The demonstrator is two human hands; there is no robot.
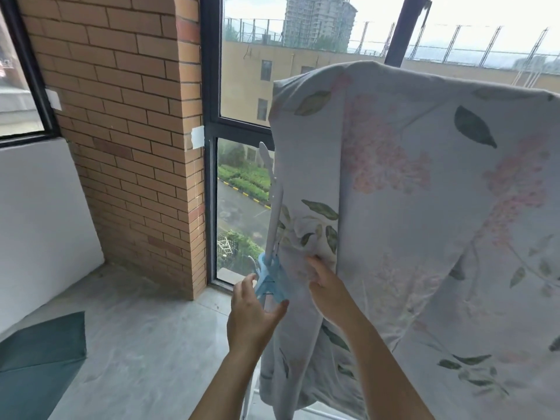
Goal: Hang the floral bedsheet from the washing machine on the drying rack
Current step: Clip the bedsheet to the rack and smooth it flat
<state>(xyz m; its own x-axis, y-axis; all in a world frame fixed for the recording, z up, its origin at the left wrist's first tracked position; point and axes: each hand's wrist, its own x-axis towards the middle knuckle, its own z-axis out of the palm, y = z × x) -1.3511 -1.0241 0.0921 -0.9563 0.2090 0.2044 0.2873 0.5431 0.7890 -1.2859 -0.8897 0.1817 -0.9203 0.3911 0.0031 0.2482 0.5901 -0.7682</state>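
The floral bedsheet (424,192) drapes over the drying rack (275,204); a blue clip (269,281) sits on its pole at the left hand (251,312). A teal mat (39,359) lies on the floor (151,344), well to that hand's left.

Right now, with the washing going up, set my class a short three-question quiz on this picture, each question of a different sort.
1. True or false: the floral bedsheet lies in a heap on the floor.
2. What does the left hand hold? A. blue clip B. coat hanger C. towel
3. Fill in: the right hand pinches the edge of the ____.

Key: 1 false, it is draped over the drying rack; 2 A; 3 bedsheet.
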